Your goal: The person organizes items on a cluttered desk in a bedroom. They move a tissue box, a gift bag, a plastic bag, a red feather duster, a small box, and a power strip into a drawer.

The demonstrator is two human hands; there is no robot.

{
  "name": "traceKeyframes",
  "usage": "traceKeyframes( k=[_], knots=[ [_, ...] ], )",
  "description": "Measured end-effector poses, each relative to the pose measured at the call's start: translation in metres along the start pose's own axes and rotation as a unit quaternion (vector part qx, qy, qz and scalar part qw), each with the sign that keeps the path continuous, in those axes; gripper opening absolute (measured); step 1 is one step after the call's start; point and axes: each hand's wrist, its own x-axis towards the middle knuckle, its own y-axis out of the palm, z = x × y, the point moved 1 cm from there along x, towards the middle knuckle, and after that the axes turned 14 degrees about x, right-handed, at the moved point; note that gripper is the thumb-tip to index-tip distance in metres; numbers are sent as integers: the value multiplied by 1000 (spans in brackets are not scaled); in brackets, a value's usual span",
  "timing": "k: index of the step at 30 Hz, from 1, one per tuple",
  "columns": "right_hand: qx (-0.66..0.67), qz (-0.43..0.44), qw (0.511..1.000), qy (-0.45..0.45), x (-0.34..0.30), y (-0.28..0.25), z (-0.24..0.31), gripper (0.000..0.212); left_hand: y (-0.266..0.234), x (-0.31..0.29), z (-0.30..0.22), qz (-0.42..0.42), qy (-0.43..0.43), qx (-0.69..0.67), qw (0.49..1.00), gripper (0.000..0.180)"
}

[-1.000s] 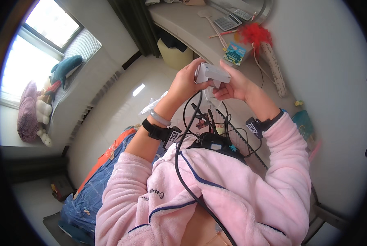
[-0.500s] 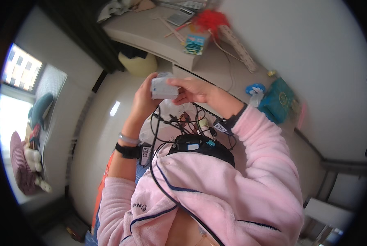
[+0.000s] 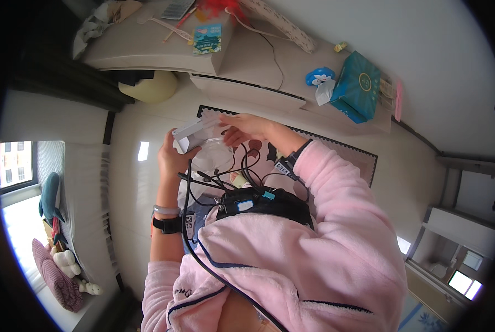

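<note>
My left hand [image 3: 173, 159] grips a small white box [image 3: 186, 138], thumb and fingers on its sides. The box is tilted, and its end toward my right hand looks open. Just beyond that end, my right hand [image 3: 250, 126] pinches a pale, partly see-through piece [image 3: 208, 120] at its fingertips. Whether this piece is still joined to the box, I cannot tell. Below the hands lie a crumpled clear plastic bag [image 3: 213, 157] and several black cables. A black waist pouch [image 3: 264, 206] rests against my pink robe.
Ahead stands a pale desk [image 3: 148, 47] with a blue-green packet [image 3: 207, 39] at its edge. A teal tissue box [image 3: 359, 83] sits on the lower surface to the right. Under the desk is a cream-coloured bin [image 3: 153, 87]. Soft toys [image 3: 51, 202] lie on the left windowsill.
The box has moved left and slightly down in my left hand and now shows an open end. My right hand has drawn away from it. The whole view has turned.
</note>
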Motion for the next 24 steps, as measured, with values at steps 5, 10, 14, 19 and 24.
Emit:
traceKeyframes(
  k=[5,10,14,19,24],
  knots=[
    [-310,-250,916,-45,9,-165,-53,40,19,5,-7,12,40,-55,998,74],
    [-87,-458,884,-15,-68,-308,-100,20,56,4,-56,60,61,-39,996,76],
    [300,-551,751,-206,-158,-368,-106,15,63,7,-104,139,31,-27,989,79],
    [397,-608,608,-321,-231,-395,-67,11,78,22,-173,97,112,-123,981,76],
    [6,-374,871,-318,-254,-333,5,42,98,37,-241,136,139,-213,957,73]
  ],
)
